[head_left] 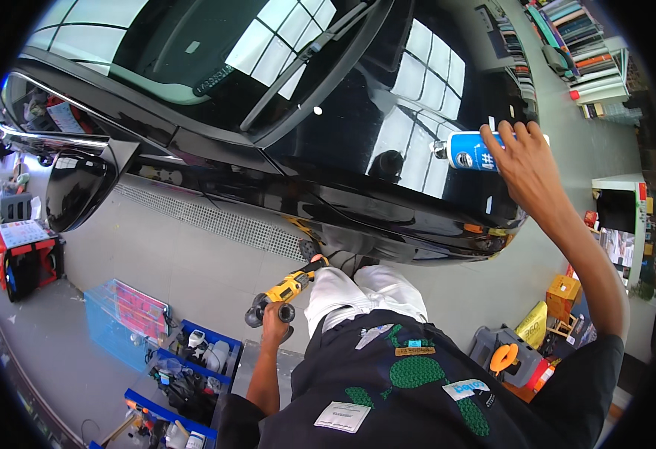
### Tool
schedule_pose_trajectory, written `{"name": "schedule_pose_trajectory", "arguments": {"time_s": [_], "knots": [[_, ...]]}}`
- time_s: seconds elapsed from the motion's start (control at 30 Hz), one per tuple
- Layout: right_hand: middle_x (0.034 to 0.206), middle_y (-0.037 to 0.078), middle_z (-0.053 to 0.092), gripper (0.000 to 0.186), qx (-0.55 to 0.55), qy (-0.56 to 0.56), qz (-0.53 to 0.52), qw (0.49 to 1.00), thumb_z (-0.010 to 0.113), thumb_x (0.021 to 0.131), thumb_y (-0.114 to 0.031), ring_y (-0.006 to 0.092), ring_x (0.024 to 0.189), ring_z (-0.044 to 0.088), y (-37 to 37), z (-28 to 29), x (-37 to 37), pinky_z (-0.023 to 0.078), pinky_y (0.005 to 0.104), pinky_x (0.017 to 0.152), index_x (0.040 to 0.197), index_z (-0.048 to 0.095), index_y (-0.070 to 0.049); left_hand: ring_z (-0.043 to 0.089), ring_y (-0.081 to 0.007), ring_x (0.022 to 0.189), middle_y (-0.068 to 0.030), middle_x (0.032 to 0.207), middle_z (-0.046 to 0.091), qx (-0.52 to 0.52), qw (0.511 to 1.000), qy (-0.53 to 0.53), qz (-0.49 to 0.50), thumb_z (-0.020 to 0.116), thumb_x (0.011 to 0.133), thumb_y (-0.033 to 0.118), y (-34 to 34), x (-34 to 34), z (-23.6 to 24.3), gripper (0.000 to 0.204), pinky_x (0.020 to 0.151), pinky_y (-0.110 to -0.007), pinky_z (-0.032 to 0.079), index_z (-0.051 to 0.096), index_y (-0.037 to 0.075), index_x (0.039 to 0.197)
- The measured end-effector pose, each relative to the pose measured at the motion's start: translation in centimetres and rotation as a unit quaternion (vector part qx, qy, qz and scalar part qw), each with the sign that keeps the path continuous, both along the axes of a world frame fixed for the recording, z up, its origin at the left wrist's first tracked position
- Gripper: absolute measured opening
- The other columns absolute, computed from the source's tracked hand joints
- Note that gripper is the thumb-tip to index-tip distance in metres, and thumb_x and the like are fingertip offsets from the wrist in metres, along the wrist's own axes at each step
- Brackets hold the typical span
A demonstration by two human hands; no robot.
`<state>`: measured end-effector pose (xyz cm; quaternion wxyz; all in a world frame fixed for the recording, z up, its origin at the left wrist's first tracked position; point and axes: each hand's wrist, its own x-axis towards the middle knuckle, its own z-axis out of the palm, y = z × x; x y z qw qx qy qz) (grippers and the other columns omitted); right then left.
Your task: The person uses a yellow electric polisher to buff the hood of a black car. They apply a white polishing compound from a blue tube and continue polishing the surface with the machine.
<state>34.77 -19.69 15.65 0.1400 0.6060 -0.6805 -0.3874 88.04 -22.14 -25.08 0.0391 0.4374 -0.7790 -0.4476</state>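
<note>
My right hand (521, 157) is wrapped round a blue and white bottle (466, 152), held on its side above the black car hood (335, 150). The bottle's narrow mouth points left. Low at my left side, my left hand (273, 323) grips a yellow and black power polisher (292, 285) by its handle. The polisher hangs beside my leg, away from the car body. A small white spot (317, 111) shows on the hood near the windshield. Window light reflects off the glossy paint.
The side mirror (81, 187) juts out at left. Blue bins (227, 352) with bottles and tools stand at lower left, near a red and black toolbox (25, 258). A grey case (504, 359) and boxes lie at lower right. Shelved books (593, 63) stand at far right.
</note>
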Motion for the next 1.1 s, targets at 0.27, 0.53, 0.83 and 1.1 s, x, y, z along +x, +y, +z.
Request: {"name": "schedule_pose_trajectory", "arguments": {"time_s": [0.27, 0.53, 0.83, 1.1], "knots": [[0.097, 0.012, 0.062, 0.049, 0.023, -0.06, 0.007, 0.998, 0.07, 0.075, -0.007, 0.0249, 0.09, 0.059, 1.2, -3.2, -2.0, 0.039, 0.0352, 0.086, 0.121, 0.056, -0.004, 0.061, -0.0412, 0.1, -0.0208, 0.098, 0.067, 0.006, 1.0, -0.015, -0.005, 0.064, 0.068, -0.007, 1.2, -0.8, -0.2, 0.028, 0.09, -0.047, 0.048, 0.067, -0.001, 0.095], [0.094, 0.013, 0.065, 0.042, 0.008, -0.037, 0.01, 0.999, 0.07, 0.078, -0.01, 0.0252, 0.087, 0.062, 4.4, -4.6, -4.6, 0.042, 0.0349, 0.084, 0.118, 0.059, -0.004, 0.061, -0.042, 0.099, -0.0214, 0.097, 0.067, 0.02, 1.0, -0.012, -0.009, 0.062, 0.068, -0.008, 2.4, -1.5, -0.3, 0.026, 0.09, -0.046, 0.048, 0.067, -0.002, 0.093], [0.095, 0.009, 0.063, 0.057, 0.051, -0.005, -0.112, 0.992, 0.076, 0.069, -0.008, 0.024, 0.091, 0.061, 13.0, -7.7, -11.8, 0.042, 0.0347, 0.085, 0.123, 0.056, -0.006, 0.061, -0.0421, 0.099, -0.0212, 0.098, 0.066, 0.039, 0.999, -0.031, -0.011, 0.063, 0.068, -0.008, 4.0, -1.7, -0.5, 0.028, 0.088, -0.046, 0.049, 0.067, 0.0, 0.095], [0.099, 0.011, 0.063, 0.051, -0.001, 0.004, -0.075, 0.997, 0.072, 0.076, -0.01, 0.024, 0.092, 0.062, 16.3, -7.3, -12.9, 0.043, 0.0357, 0.086, 0.123, 0.055, -0.006, 0.061, -0.0426, 0.098, -0.0218, 0.097, 0.067, -0.01, 0.999, 0.0, -0.044, 0.064, 0.069, -0.006, 5.4, -1.4, -1.3, 0.026, 0.088, -0.047, 0.048, 0.067, -0.001, 0.094]]}}
